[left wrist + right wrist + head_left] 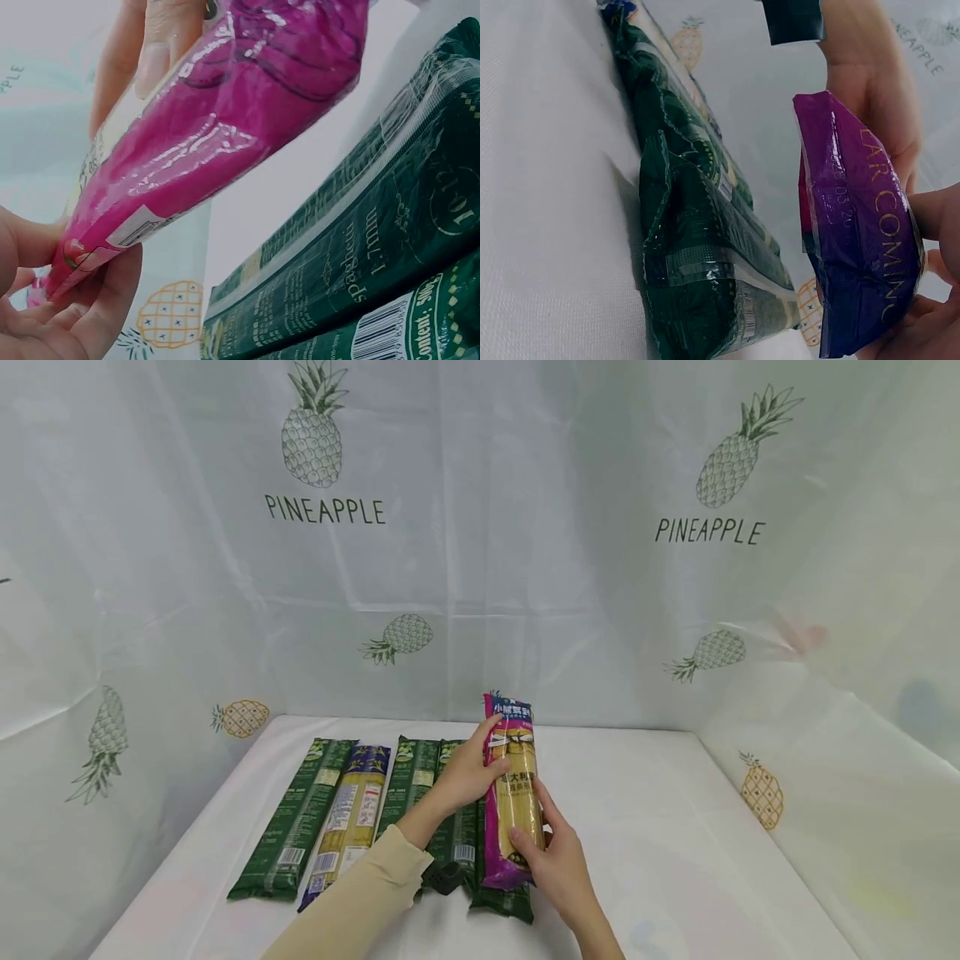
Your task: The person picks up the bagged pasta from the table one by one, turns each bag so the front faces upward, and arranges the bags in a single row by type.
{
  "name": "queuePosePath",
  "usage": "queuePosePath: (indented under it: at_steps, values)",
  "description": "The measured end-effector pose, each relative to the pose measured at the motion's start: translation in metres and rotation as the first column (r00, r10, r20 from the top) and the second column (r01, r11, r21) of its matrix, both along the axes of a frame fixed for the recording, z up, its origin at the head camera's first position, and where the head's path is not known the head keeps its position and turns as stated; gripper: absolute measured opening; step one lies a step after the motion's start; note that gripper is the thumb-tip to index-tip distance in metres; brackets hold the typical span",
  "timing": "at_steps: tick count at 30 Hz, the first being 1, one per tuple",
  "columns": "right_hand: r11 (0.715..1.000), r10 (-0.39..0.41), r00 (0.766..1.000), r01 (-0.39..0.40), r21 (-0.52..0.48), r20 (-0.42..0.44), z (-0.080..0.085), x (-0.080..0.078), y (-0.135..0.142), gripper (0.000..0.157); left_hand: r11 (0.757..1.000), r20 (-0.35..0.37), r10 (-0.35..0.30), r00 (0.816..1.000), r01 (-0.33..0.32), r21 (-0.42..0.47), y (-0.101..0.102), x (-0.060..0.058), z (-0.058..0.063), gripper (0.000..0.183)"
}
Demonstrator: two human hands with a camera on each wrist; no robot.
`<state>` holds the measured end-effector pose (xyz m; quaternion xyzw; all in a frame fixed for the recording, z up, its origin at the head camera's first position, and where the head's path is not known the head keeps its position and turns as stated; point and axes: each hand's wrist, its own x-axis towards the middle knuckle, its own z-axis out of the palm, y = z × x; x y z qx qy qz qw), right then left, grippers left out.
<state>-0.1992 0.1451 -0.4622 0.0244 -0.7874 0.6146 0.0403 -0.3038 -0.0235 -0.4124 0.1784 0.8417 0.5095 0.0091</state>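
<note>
Magenta plastic wraps the pasta packet (517,810) we hold above the rightmost green packet (502,906), our left hand (467,772) gripping its far part, our right hand (558,860) its near end. We judge the step in hand to be positioning it; moving it on would call for a steady two-handed hold, clear of that green packet. Our right wrist view shows a gap between them and gold lettering that the head view doesn't; only the left wrist view reads "spaghetti" on green packaging (315,277).

Pasta packet (520,797), one: long, magenta-and-blue wrapper, yellow contents visible at front; held raised above a green packet (504,905).
</note>
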Motion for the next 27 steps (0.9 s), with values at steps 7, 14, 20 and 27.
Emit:
queuePosePath:
  at_steps: [7,14,20,27]
  values:
    - [0.999,0.013,1.000,-0.014,0.048,0.007,0.003,-0.002,0.002,0.079,0.996,0.075,0.018,0.997,-0.024,0.089,-0.001,0.000,-0.001,0.072]
    - [0.997,0.067,0.992,-0.063,-0.035,0.111,0.007,-0.001,0.009,0.084,0.980,0.134,-0.029,0.991,0.003,0.197,-0.003,0.000,0.002,0.071]
    - [0.972,0.147,0.967,-0.102,-0.210,0.211,0.005,-0.003,0.022,0.080,0.968,0.191,-0.071,0.979,0.021,0.252,-0.005,-0.001,-0.001,0.069]
    - [0.948,0.248,0.945,-0.191,-0.254,0.212,0.001,-0.007,0.026,0.080,0.965,0.203,-0.094,0.975,0.038,0.260,-0.007,-0.005,-0.006,0.070]
